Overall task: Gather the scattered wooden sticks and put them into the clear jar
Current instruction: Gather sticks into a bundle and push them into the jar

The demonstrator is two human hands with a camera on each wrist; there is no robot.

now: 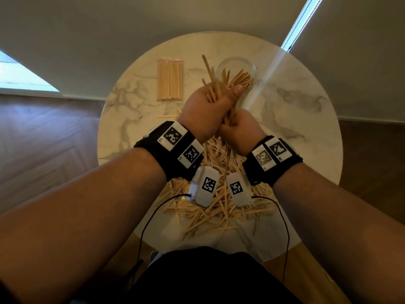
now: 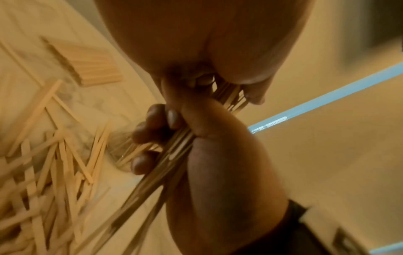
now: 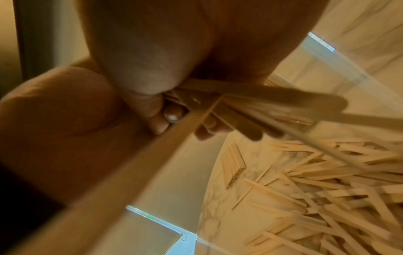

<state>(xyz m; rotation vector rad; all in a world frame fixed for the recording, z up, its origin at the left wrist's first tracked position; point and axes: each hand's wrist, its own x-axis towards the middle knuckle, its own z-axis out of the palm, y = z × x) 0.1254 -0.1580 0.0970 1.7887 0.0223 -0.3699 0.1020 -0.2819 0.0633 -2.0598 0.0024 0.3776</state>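
Both hands hold one bundle of wooden sticks (image 1: 213, 84) above the round marble table (image 1: 295, 110). My left hand (image 1: 205, 108) grips the bundle's upper part, thumb toward the jar. Just below, my right hand (image 1: 240, 130) grips the lower end. The stick tops fan out at the near left edge of the clear jar (image 1: 235, 59), which has several sticks inside. In the left wrist view my left hand (image 2: 207, 43) and right hand (image 2: 218, 163) curl round the bundle (image 2: 174, 150). In the right wrist view my right hand (image 3: 174, 43) holds sticks (image 3: 261, 96) beside my left hand (image 3: 54, 107).
A large pile of loose sticks (image 1: 217, 207) covers the table's near part, under my wrists. A wrapped packet of sticks (image 1: 169, 79) lies at the far left of the table, with a few stray sticks (image 1: 168, 115) near it. Wooden floor surrounds the table.
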